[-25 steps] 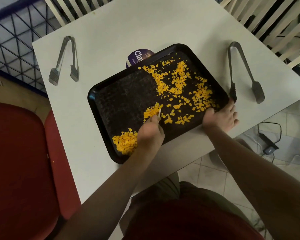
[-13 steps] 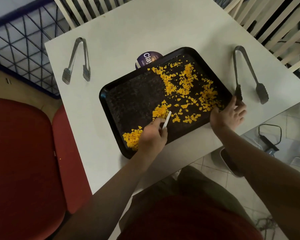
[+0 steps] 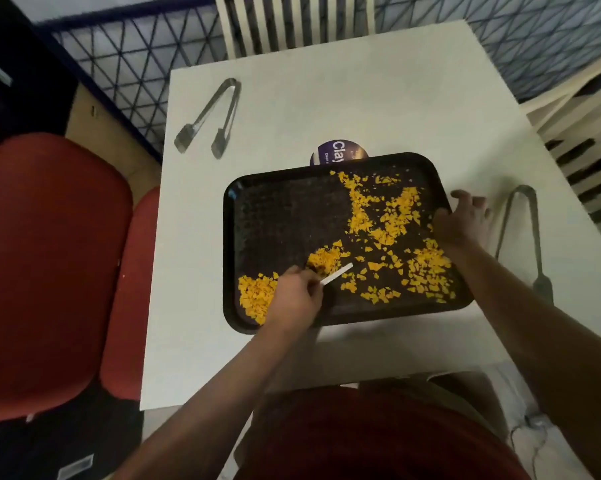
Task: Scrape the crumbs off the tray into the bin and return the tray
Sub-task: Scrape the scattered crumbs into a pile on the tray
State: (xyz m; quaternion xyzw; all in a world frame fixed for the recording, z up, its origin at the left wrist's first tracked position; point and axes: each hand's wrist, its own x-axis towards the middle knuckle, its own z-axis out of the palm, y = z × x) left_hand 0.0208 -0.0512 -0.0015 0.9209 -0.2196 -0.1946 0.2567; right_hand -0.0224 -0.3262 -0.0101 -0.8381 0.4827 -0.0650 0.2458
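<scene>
A black tray (image 3: 285,216) lies on the white table (image 3: 361,98), strewn with yellow crumbs (image 3: 396,216) over its right half. A gathered heap of crumbs (image 3: 255,296) sits in the tray's near left corner. My left hand (image 3: 293,299) is over the tray's near edge and pinches a thin white scraper (image 3: 337,273) that points right toward a small pile. My right hand (image 3: 463,216) grips the tray's right rim, thumb inside, fingers outside. No bin is in view.
Metal tongs (image 3: 210,119) lie at the table's far left, another pair of tongs (image 3: 522,237) at the right edge. A purple round lid (image 3: 338,152) peeks from behind the tray. Red chairs (image 3: 49,265) stand left, a white slatted chair (image 3: 292,19) beyond.
My right hand slid from the tray's near right corner up along its right rim. My left hand drew the scraper and a crumb pile leftward. The camera view shifted and turned.
</scene>
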